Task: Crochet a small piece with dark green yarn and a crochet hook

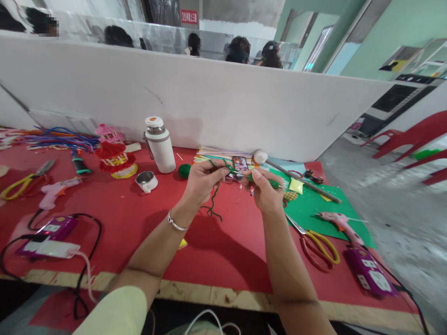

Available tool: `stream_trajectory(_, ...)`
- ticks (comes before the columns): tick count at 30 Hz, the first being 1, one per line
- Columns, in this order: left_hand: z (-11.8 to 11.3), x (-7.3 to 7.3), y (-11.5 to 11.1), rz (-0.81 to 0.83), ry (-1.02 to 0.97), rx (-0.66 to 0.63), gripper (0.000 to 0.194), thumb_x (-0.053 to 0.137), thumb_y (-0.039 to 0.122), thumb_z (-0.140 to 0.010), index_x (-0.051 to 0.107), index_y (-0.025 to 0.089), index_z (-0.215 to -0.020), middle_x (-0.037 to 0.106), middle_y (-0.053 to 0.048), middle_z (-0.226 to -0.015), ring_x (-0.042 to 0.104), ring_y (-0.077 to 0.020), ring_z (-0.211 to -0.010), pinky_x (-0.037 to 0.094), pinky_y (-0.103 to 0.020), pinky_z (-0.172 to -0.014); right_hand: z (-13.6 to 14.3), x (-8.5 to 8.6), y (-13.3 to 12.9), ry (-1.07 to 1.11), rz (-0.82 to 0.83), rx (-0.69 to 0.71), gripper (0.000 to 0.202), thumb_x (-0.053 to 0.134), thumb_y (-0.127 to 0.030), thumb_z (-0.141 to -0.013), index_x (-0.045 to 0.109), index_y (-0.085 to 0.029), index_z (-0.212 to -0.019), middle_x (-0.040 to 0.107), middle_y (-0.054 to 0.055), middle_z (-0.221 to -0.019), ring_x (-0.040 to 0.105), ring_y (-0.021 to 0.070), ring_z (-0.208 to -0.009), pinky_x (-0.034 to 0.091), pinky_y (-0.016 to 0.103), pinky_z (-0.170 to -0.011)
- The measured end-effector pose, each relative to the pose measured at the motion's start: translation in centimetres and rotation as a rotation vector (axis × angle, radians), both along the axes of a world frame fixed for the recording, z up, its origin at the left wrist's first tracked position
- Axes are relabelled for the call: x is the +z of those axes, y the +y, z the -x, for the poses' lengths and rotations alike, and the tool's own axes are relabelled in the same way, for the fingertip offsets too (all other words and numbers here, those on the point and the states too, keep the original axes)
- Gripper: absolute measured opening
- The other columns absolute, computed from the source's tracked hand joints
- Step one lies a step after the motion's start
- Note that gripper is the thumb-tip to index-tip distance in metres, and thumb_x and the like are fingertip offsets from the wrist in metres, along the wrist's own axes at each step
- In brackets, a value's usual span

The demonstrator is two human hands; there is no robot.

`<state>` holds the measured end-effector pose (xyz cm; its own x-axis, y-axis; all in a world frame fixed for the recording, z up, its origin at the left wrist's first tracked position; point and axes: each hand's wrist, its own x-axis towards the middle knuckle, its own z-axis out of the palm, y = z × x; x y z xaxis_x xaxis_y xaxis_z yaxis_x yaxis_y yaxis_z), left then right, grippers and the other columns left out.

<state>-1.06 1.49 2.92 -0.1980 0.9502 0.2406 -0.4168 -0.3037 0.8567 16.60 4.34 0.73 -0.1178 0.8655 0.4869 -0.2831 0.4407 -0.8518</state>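
Note:
My left hand (206, 179) is closed, with green yarn (226, 164) looped over its fingers and pinched at the fingertips. A loose tail of the yarn hangs down to the red tabletop. In my right hand (267, 190) is a crochet hook (275, 184) with a green handle, its thin metal shaft pointing left into the yarn. The hook's tip meets the yarn close to my left fingertips; the exact stitch is too small to make out. Left of my left hand lies a green yarn ball (185, 170). A lit phone (240, 163) stands behind both hands.
Scissors (316, 244) and a pink glue gun (344, 225) lie right, near a purple power strip (370, 272). A white thermos (159, 146), its cup (146, 181) and a red-pink craft piece (113, 156) stand left. A white partition (209, 102) runs behind; people sit beyond it.

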Motion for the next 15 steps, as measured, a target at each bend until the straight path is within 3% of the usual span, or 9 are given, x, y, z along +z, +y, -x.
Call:
stream_trajectory(6, -0.02, -0.34, 0.09, -0.021, 0.047, 0.065, 0.018, 0.091, 0.022, -0.063, 0.081, 0.016, -0.077, 0.063, 0.003, -0.053, 0.046, -0.005, -0.041, 0.034, -0.019, -0.038, -0.22, 0.24, 0.23, 0.007, 0.039, -0.114, 0.026, 0.079, -0.05, -0.086, 0.085, -0.025, -0.082, 0.073, 0.002, -0.066, 0.062, 0.016, -0.057, 0.049, 0.03, -0.05)
stream_trajectory(15, -0.21, -0.26, 0.13, 0.027, 0.009, 0.024, 0.023, 0.093, 0.025, -0.06, 0.079, 0.015, -0.076, 0.062, 0.003, -0.053, 0.048, -0.0055, -0.042, 0.034, -0.02, -0.039, 0.21, -0.03, 0.19, 0.001, 0.049, -0.112, 0.032, 0.08, -0.053, -0.083, 0.085, -0.022, -0.082, 0.074, 0.003, -0.067, 0.067, 0.0187, -0.06, 0.05, 0.03, -0.047)
